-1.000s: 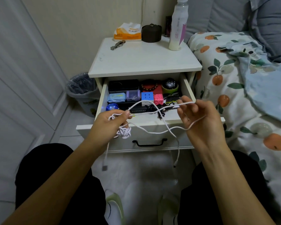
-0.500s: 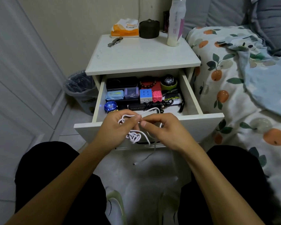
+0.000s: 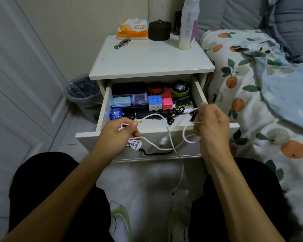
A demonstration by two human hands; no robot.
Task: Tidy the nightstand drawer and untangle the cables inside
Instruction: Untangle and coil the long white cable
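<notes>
The white nightstand drawer (image 3: 105, 105) stands pulled open in front of me. Above its front panel I hold a tangled white cable (image 3: 166, 130). My left hand (image 3: 117, 137) grips a knotted bundle of it, and a coil hangs below the fingers. My right hand (image 3: 212, 124) pinches strands of the same cable over the drawer's right front corner. One loose end with a plug hangs down toward the floor. A black coiled cord (image 3: 168, 112) lies inside the drawer near the front.
The drawer holds a black case (image 3: 128, 88), a blue packet, a clear purple box, a puzzle cube (image 3: 155, 102), a pink cube, a bead bracelet, a watch and a blue yo-yo. Tissues, a dark jar and a bottle (image 3: 188, 25) stand on top. Bin left, bed right.
My hands were together at the knot half a second ago. The right hand has since pulled away to the right, drawing cable strands out; one end now dangles lower.
</notes>
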